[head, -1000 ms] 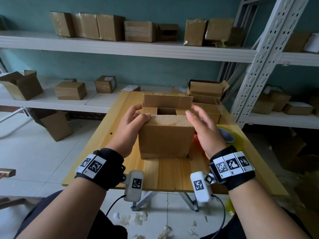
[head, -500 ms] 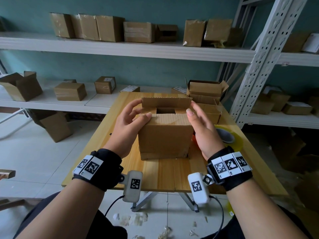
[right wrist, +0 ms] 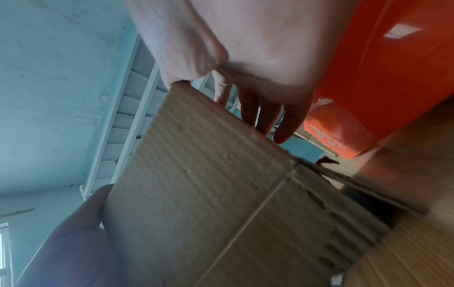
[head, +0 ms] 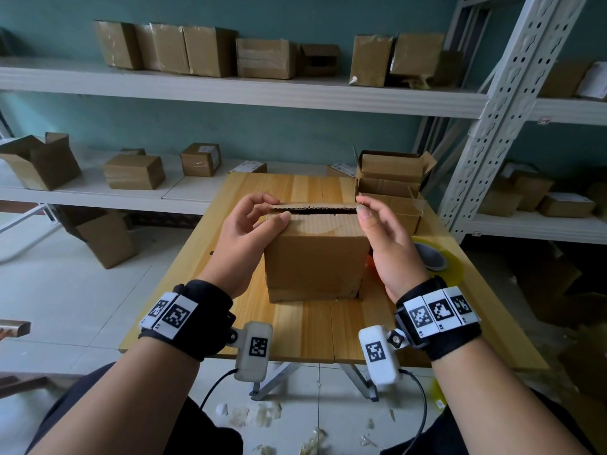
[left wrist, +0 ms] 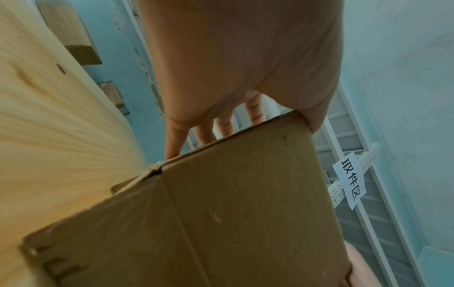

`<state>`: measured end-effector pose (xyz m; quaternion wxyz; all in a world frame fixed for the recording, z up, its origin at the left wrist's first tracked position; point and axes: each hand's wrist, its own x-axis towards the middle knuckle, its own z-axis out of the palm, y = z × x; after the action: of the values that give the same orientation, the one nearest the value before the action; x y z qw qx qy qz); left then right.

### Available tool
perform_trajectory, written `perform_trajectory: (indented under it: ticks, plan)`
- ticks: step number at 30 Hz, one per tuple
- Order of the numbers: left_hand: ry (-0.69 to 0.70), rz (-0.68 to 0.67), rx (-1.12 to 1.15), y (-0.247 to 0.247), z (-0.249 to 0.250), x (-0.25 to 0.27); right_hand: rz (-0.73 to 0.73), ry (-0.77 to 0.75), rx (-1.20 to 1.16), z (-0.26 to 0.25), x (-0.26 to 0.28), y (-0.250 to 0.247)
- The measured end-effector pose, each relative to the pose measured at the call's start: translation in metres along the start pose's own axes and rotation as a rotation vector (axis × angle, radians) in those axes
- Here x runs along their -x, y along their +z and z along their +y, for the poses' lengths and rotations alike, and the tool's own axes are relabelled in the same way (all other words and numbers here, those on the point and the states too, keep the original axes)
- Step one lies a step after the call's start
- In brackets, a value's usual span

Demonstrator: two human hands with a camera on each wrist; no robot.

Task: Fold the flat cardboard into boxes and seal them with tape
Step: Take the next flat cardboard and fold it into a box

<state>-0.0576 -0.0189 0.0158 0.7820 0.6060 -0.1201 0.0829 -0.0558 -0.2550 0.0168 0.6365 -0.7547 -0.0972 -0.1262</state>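
A cardboard box (head: 315, 254) stands upright on the wooden table (head: 312, 330), a little back from the near edge and about midway between the left and right edges — close enough for both hands to work over its top. Its near flap already lies flat, and the far flap (head: 313, 205) is almost down, leaving only a dark slit between the two.

The left hand (head: 244, 238) sits at the box's top left corner: its thumb presses on the near flap while its curled fingers pinch the left end of the far flap, probably to draw that flap level. The right hand (head: 382, 238) mirrors it at the top right corner, thumb on the near flap and fingertips hooked over the far flap's right end. Working both ends at once likely keeps the flap from twisting, so the edges can meet squarely.

A roll of clear tape (head: 433, 259) lies on the table just right of the box, by the right edge and partly hidden by the right hand — handy for sealing once the seam is closed. More boxes (head: 391, 182) are stacked at the far right corner, seemingly set aside out of the working space.
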Motion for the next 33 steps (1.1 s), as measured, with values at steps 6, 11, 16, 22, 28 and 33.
perform_trajectory:
  ticks: [6, 11, 16, 22, 28, 33]
  plan:
    - [0.010, -0.009, 0.012, -0.0003, -0.0005, 0.0002, 0.013, -0.020, -0.010, -0.0004, 0.0013, -0.0002]
    - [0.003, -0.004, 0.013, 0.0005, 0.0002, 0.0019, 0.007, -0.043, -0.015, 0.0028, -0.0003, -0.0004]
    - [0.007, 0.024, 0.002, 0.0034, 0.0016, 0.0050, 0.012, -0.039, 0.001, 0.0026, -0.0004, -0.0006]
    - [0.050, 0.046, -0.003, 0.0008, -0.0006, 0.0044, 0.002, -0.073, 0.005, 0.0003, 0.0000, 0.0005]
    - [0.057, 0.078, -0.043, 0.0020, -0.0028, 0.0024, 0.029, -0.100, -0.049, -0.0047, 0.0037, 0.0016]
    - [0.034, 0.080, -0.045, 0.0004, -0.0049, -0.0003, 0.026, -0.103, -0.071, -0.0049, 0.0042, 0.0012]
